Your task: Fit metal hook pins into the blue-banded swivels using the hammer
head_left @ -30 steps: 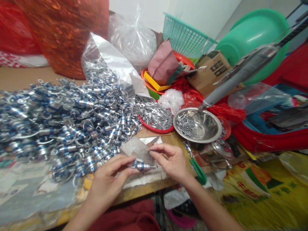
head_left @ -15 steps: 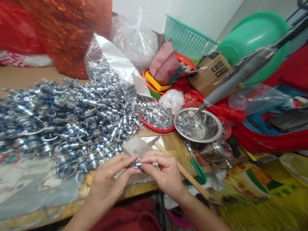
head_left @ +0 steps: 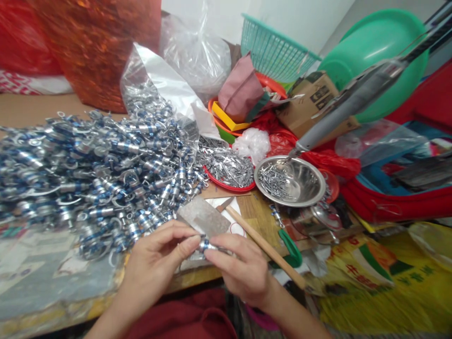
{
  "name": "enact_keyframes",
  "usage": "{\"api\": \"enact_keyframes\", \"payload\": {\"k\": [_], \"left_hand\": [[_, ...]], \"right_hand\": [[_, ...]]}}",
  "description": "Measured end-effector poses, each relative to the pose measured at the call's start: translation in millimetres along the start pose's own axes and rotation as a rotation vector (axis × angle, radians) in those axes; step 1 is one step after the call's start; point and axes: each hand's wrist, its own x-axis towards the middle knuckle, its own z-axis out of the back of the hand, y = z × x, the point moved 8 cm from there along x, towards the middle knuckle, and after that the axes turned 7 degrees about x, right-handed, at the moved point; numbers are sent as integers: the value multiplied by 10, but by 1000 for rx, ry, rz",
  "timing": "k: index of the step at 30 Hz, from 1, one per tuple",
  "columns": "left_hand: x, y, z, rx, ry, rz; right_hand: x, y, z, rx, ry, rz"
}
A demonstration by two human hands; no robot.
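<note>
Between my two hands is a small blue-and-silver metal fitting [head_left: 204, 244], held over the near edge of the bench. My left hand [head_left: 160, 256] pinches its left end between thumb and fingers. From the other side, my right hand [head_left: 243, 263] grips the right end, and the fingertips hide part of it. Just behind the fingers lies a flat grey metal block [head_left: 203, 216]. A large heap of similar blue-and-silver fittings [head_left: 116, 174] spreads over the left of the bench. To the right of the block rests a wooden-handled tool [head_left: 270, 249], lying slantwise.
Behind the block, a red tray [head_left: 243, 189] holds flat metal pieces. Beside it stands a steel bowl [head_left: 319, 195] of metal pins, with a grey hanging tool [head_left: 349, 106] reaching down to it. A green strap-like piece [head_left: 291, 249] lies near the bench's right edge.
The fitting has turned and shows more of its blue-and-silver body. My right hand has shifted slightly down with its fingers curled further in; my left thumb now presses on the fitting's end.
</note>
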Motion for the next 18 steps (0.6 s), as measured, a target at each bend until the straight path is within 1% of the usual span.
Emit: {"api": "enact_keyframes", "payload": {"k": [1,2,4,6,8,11,12,14,16,18], "left_hand": [[2,-17,-7,23,10,-6],[4,-41,-11,50,14,-18],[3,-103,1,98,-7,-51],[3,-143,19,117,-30,-70],[8,-122,3,95,6,-46],[4,27,-83,20,139,81],[-5,83,-103,-15,164,129],[-32,186,-127,-120,166,225],[-70,259,-157,-279,143,317],[-110,303,-201,-419,125,398]], "right_hand": [[-11,54,-17,-67,36,91],[-16,79,-31,-115,68,146],[-8,76,-27,-153,89,182],[7,54,-6,-144,72,178],[11,-2,15,-102,33,118],[-19,-111,3,4,-6,-15],[-31,-135,-8,44,-16,-53],[-44,-169,-21,130,-39,-125],[-33,-216,-23,210,-57,-225],[10,-293,-38,269,-26,-343]]}}
